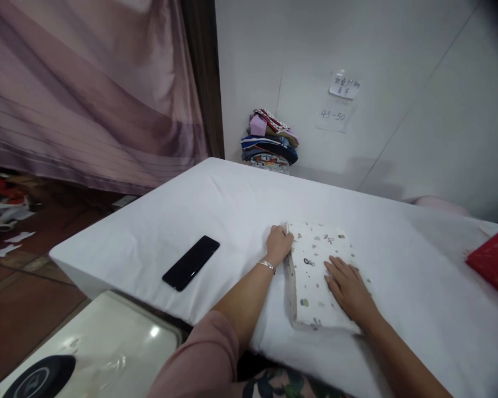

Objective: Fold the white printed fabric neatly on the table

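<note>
A folded white cloth (315,298) with small grey and brown printed figures lies on the white-covered table (240,204), in front of me and a little to the right. At its far left corner, my left hand (279,243) is closed with the fingers pinching the cloth's edge. My right hand (351,287) rests flat on top of the cloth towards its right side, fingers stretched out. The folded layers show along the left edge. A silver bracelet (268,266) circles my left wrist.
A black phone (191,263) lies on the table to the left. Folded clothes (269,141) are stacked beyond the far edge, against the wall. A red item (496,262) sits at the right edge. Nearer, at lower left, is a white surface (120,337) bearing a dark round object (41,378).
</note>
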A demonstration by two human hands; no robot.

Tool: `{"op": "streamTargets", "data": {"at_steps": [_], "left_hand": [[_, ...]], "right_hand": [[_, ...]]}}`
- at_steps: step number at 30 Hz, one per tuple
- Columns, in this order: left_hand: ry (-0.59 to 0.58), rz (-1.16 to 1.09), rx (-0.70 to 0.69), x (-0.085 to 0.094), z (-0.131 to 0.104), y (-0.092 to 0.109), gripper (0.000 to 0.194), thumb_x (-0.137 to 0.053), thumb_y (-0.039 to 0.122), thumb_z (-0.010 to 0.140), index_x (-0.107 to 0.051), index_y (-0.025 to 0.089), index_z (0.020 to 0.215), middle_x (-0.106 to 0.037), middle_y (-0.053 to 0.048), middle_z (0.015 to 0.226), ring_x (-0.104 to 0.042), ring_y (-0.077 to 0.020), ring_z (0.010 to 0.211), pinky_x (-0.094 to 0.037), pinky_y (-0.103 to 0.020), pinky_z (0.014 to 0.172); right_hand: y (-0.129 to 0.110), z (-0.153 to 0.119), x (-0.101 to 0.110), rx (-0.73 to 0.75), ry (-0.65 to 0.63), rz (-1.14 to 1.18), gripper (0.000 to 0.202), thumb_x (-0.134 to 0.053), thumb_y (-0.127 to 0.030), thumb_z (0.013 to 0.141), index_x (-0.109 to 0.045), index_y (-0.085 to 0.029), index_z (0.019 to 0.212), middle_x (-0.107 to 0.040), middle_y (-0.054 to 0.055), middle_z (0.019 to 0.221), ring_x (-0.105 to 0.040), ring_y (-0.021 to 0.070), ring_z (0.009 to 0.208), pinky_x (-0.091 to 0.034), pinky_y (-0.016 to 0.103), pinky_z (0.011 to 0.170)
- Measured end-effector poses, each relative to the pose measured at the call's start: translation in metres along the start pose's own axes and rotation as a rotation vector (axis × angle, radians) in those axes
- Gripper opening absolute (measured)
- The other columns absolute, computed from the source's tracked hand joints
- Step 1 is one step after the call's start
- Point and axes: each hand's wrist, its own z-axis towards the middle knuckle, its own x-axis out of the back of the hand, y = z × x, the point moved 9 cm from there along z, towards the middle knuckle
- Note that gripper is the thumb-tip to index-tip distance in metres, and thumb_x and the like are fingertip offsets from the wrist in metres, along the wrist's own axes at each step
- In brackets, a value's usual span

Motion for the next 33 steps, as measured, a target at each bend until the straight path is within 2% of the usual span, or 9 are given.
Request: {"op": "streamTargets", "data": {"at_steps": [7, 17, 20, 24, 26, 28, 33], "left_hand": [[-0.033, 0.088, -0.005, -0.003, 0.001, 0.0, 0.004, -0.052, 0.023, 0.077, -0.049, 0.02, 0.076, -0.057, -0.004, 0.09, -0.055, -0.0161, 0.075, -0.038, -0.027, 0.064], [-0.028, 0.071, -0.002, -0.003, 0.002, -0.002, 0.006, -0.053, 0.024, 0.077, -0.049, 0.02, 0.078, -0.059, -0.004, 0.086, -0.054, -0.0166, 0.074, -0.035, -0.027, 0.061], [-0.027, 0.047, -0.004, -0.002, 0.002, -0.001, 0.009, -0.054, 0.028, 0.078, -0.048, 0.021, 0.078, -0.059, -0.004, 0.087, -0.054, -0.0166, 0.075, -0.036, -0.027, 0.062], [-0.026, 0.014, -0.011, -0.001, 0.003, -0.001, 0.023, -0.053, 0.043, 0.081, -0.048, 0.021, 0.075, -0.059, -0.004, 0.085, -0.054, -0.0173, 0.076, -0.037, -0.027, 0.065], [-0.019, 0.016, -0.025, -0.001, 0.004, -0.001, 0.024, -0.05, 0.042, 0.083, -0.048, 0.021, 0.073, -0.059, -0.004, 0.084, -0.055, -0.0172, 0.077, -0.037, -0.027, 0.065], [-0.013, 0.031, -0.033, -0.002, 0.005, -0.001, 0.021, -0.049, 0.037, 0.084, -0.048, 0.021, 0.072, -0.059, -0.004, 0.084, -0.055, -0.0169, 0.077, -0.038, -0.027, 0.065], [-0.013, 0.086, -0.021, -0.004, 0.006, -0.003, 0.018, -0.046, 0.033, 0.085, -0.05, 0.02, 0.074, -0.06, -0.004, 0.085, -0.056, -0.0168, 0.077, -0.039, -0.028, 0.067]], "right_hand": [[-0.001, 0.001, 0.002, -0.018, -0.023, 0.026, 0.046, -0.032, -0.041, 0.094, -0.052, -0.019, 0.129, -0.046, 0.009, 0.14, -0.036, 0.0244, 0.132, -0.03, 0.046, 0.107], [0.0, 0.001, -0.002, -0.044, -0.072, 0.065, 0.047, -0.032, -0.041, 0.093, -0.052, -0.018, 0.13, -0.043, 0.009, 0.142, -0.033, 0.0245, 0.134, -0.027, 0.048, 0.108], [0.004, 0.002, -0.003, -0.078, -0.134, 0.122, 0.048, -0.033, -0.042, 0.092, -0.05, -0.019, 0.132, -0.04, 0.008, 0.144, -0.03, 0.0247, 0.135, -0.024, 0.049, 0.11], [0.013, 0.008, -0.005, -0.157, -0.271, 0.257, 0.052, -0.038, -0.047, 0.089, -0.05, -0.021, 0.132, -0.036, 0.007, 0.146, -0.027, 0.0259, 0.137, -0.024, 0.049, 0.11], [0.016, 0.014, -0.003, -0.211, -0.298, 0.317, 0.052, -0.04, -0.048, 0.088, -0.05, -0.023, 0.132, -0.036, 0.006, 0.147, -0.027, 0.0261, 0.137, -0.027, 0.047, 0.109], [0.014, 0.025, 0.002, -0.229, -0.273, 0.343, 0.052, -0.039, -0.046, 0.088, -0.048, -0.024, 0.134, -0.034, 0.005, 0.147, -0.026, 0.0253, 0.137, -0.028, 0.046, 0.109], [-0.012, 0.07, 0.008, -0.092, -0.132, 0.325, 0.052, -0.037, -0.047, 0.089, -0.045, -0.024, 0.135, -0.034, 0.006, 0.148, -0.024, 0.0245, 0.138, -0.025, 0.046, 0.111]]}}
